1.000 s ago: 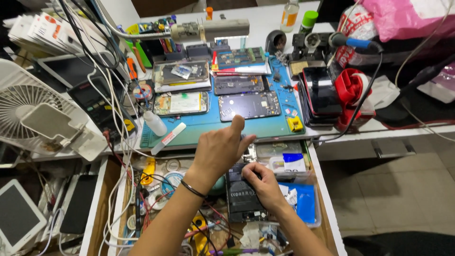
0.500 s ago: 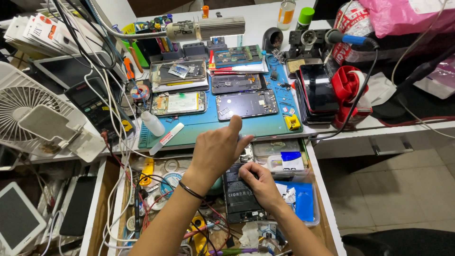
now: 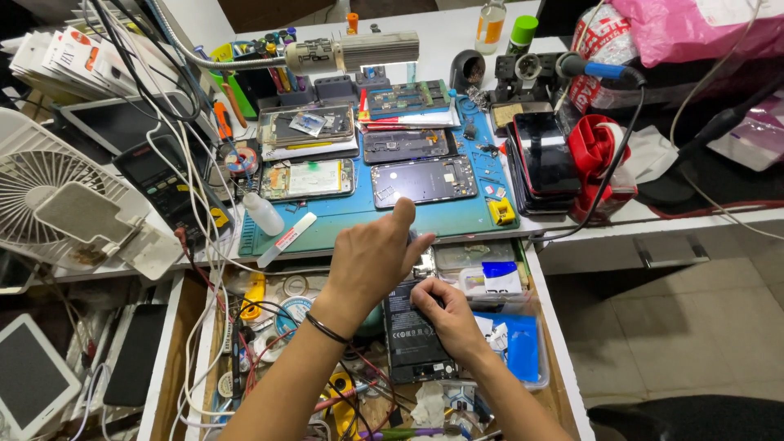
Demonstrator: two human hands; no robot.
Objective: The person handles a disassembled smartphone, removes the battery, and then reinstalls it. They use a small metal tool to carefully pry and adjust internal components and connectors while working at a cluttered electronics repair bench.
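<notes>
The desk (image 3: 457, 49) is white and crowded, and at its middle lies a blue-green mat (image 3: 359, 216), the landmark here. Below the mat's near edge an open drawer (image 3: 184, 327) is packed with wires, tape rolls and small parts. A white fan (image 3: 49, 196) stands left of the mat; a stack of dark phones (image 3: 543, 159) and a red tool stand (image 3: 596, 151) sit right of it, with a pink bag (image 3: 694, 28) beyond them. On the mat rest several opened phones (image 3: 423, 180), one showing a pale battery (image 3: 314, 177), and a small white bottle (image 3: 263, 214) stands at its left edge.

Just below the mat, in the drawer, lies a black battery (image 3: 412, 331), label up. The right hand (image 3: 449, 314) rests on the battery's upper right, fingers curled and pressing it. The left hand (image 3: 376, 257) hovers above and left of the battery at the mat's near edge, fingers loosely bent, forefinger raised toward the mat; whether it holds anything I cannot tell.
</notes>
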